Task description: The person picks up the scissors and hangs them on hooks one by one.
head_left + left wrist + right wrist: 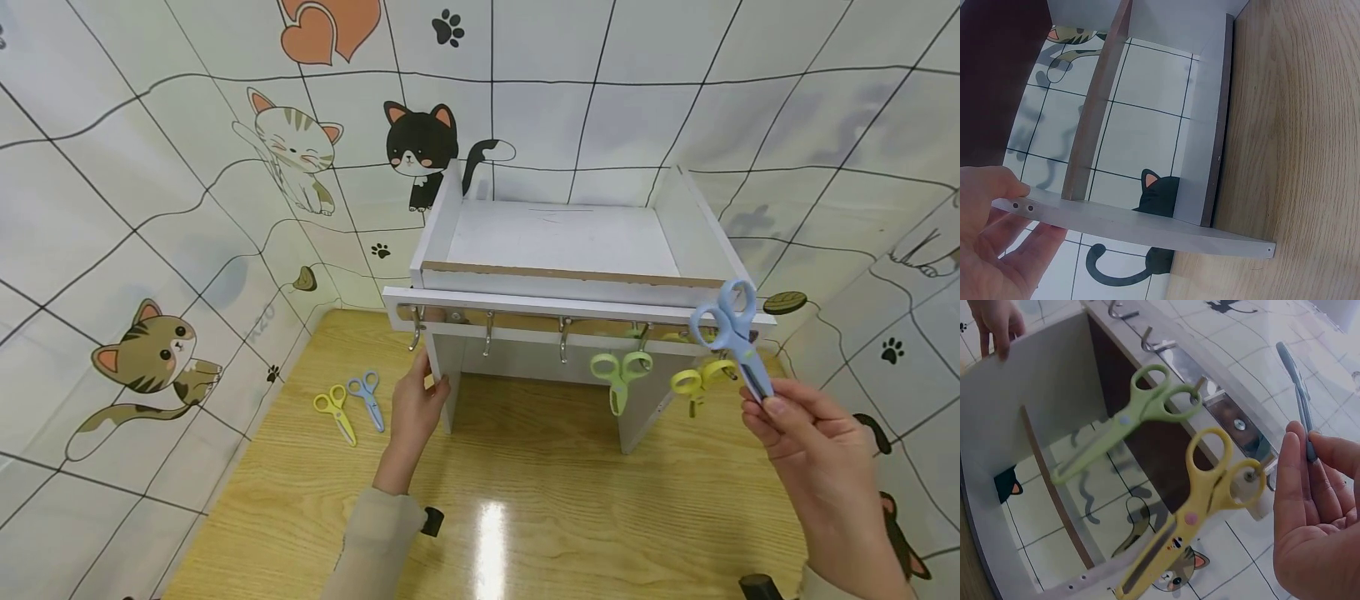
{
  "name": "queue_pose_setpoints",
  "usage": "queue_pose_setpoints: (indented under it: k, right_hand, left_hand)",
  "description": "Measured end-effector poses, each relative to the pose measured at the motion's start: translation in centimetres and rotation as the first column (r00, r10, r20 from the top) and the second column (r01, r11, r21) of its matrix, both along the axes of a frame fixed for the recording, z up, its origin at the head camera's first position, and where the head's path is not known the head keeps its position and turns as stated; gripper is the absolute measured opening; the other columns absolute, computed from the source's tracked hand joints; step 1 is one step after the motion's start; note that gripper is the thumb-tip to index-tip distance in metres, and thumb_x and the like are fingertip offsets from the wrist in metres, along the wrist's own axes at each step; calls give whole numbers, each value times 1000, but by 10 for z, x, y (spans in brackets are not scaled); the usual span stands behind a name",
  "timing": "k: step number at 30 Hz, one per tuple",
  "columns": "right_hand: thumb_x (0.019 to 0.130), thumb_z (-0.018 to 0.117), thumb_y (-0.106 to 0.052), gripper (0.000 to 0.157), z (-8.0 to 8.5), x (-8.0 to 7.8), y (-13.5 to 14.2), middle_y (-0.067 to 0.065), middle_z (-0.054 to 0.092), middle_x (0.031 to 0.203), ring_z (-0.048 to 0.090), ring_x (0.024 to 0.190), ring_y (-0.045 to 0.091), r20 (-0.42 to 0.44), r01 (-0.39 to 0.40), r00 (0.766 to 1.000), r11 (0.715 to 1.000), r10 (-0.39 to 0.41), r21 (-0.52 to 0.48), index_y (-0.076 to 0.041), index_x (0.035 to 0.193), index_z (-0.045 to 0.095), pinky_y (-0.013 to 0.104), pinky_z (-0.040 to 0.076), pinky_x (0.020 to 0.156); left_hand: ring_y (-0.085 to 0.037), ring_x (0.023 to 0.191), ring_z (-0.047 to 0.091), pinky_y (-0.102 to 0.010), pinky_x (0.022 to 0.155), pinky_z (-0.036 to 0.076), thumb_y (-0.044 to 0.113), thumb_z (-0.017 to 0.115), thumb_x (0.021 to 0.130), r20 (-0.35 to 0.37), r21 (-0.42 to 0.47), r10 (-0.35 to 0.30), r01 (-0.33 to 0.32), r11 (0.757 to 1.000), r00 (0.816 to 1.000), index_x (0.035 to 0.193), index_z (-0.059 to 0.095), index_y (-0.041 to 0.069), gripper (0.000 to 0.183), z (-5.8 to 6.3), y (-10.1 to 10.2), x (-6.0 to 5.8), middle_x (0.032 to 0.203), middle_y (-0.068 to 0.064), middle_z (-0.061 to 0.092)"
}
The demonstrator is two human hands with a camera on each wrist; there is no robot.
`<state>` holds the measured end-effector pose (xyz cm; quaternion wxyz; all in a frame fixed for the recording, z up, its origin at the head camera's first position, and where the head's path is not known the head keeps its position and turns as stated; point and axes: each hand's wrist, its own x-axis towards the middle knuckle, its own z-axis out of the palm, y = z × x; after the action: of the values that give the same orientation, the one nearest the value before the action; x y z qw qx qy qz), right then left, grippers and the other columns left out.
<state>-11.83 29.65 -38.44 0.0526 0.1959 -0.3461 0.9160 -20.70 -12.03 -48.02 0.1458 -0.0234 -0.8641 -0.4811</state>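
Note:
My right hand [828, 454] pinches blue scissors [731, 325] by the blade end, handles upward, in front of the right end of the hook rail [525, 303]. In the right wrist view the blue scissors [1297, 394] appear edge-on. Green scissors [621, 379] hang by one handle loop from a hook, and yellow scissors [701, 381] hang from the hook farther right. Lower left, my left hand [412, 408] grips the side panel of the white shelf [444, 367]. The left wrist view shows the thumb and fingers on opposite faces of the panel [1116, 222].
Another pair of yellow scissors [336, 412] and another blue pair [367, 400] lie on the wooden table [525, 500], left of the shelf. Bare metal hooks [489, 333] line the rail's left half. A cat-printed cloth [187, 167] surrounds the table at the back and sides.

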Motion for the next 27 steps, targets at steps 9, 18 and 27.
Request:
queue_pose_setpoints:
  k: [9,18,27]
  right_hand:
    - [94,28,27,45,-12,0,-28,22,74,111,75,99,27,-97,-38,994,976,60,213,14,122,62,32,62,87]
    - [92,41,26,41,-24,2,-52,12,77,104,76,90,19,-58,-7,998,915,34,404,8,118,67,26,63,80]
    - [92,47,22,42,-30,0,-63,4,79,101,76,87,13,-9,21,1000,861,-19,508,-2,115,72,24,64,75]
  left_hand:
    - [-37,120,64,-46,89,61,2,63,92,0,7,4,-4,1000,1000,139,52,11,50,1,0,1,123,-20,69]
    - [-38,119,65,-47,88,62,0,64,92,-22,11,3,-3,1000,1000,139,52,10,50,1,0,1,122,-21,69]
    - [-37,120,65,-46,89,62,1,63,92,-10,5,7,-7,1000,1000,140,51,11,51,0,1,0,124,-21,69]
